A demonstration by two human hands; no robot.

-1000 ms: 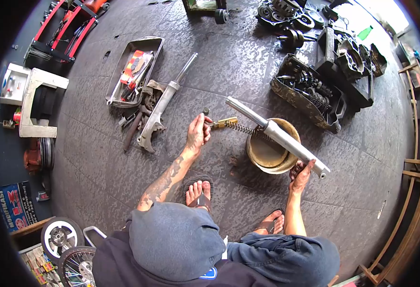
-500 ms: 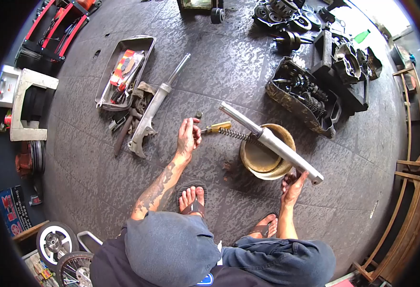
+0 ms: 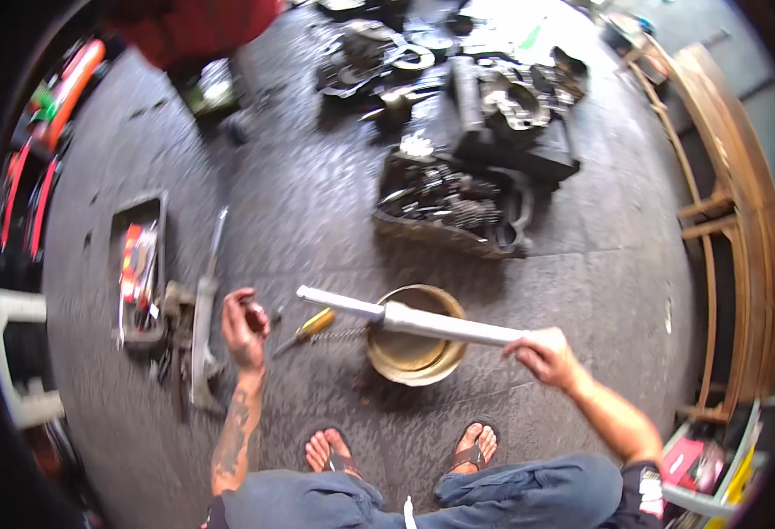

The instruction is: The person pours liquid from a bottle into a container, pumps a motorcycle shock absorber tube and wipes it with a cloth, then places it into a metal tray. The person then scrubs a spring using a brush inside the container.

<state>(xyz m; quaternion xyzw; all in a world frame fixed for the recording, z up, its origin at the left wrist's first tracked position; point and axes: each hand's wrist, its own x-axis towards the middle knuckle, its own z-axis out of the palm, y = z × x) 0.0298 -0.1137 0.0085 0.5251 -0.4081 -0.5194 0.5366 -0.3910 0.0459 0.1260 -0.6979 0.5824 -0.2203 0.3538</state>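
My right hand (image 3: 548,357) is closed around the lower end of a silver motorcycle fork leg (image 3: 445,324), which lies nearly level across a round tan basin (image 3: 415,375). Its thinner tube points left. My left hand (image 3: 246,331) is raised to the left of that tube, fingers half curled and apart, with nothing visible in them. Beside it on the floor are a yellow-handled screwdriver (image 3: 317,322) and a coil spring (image 3: 341,335) reaching to the basin. A second fork leg (image 3: 203,331) lies farther left.
A rectangular tray (image 3: 160,256) with packets and tools lies at the left. Beyond the basin stands an engine case (image 3: 440,238) full of gears, with more engine parts (image 3: 511,97) behind. Wooden framing (image 3: 740,247) runs along the right. A blurred red shape (image 3: 193,31) is at the top.
My view has shifted right and blurred. The fork leg has turned closer to level, my right hand now gripping over its end. My left hand has moved away from the screwdriver, its fingers loosened. The red shape has appeared.
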